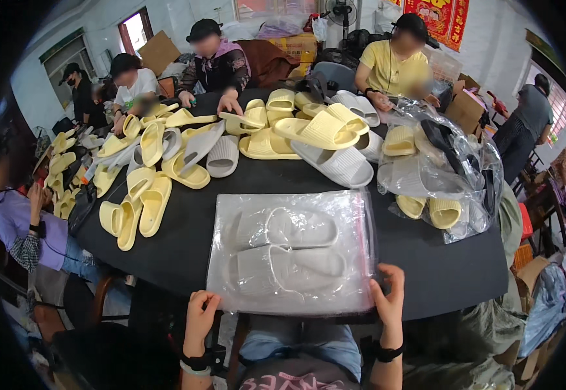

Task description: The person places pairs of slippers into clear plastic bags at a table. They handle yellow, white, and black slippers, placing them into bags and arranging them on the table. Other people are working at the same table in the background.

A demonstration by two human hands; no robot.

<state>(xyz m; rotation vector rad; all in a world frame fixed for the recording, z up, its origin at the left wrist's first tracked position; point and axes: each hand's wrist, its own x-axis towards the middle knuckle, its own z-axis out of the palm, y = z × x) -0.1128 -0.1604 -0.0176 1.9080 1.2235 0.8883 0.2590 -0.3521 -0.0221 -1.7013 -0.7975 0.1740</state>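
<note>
A clear plastic bag lies flat on the black round table right in front of me, with a pair of grey slide slippers inside it. My left hand pinches the bag's near left corner. My right hand grips the near right corner, thumb on top. Both hands sit at the table's near edge.
Heaps of loose yellow slippers and grey slippers cover the far half of the table. A pile of bagged slippers lies at the right. Several people sit around the table; cardboard boxes stand behind.
</note>
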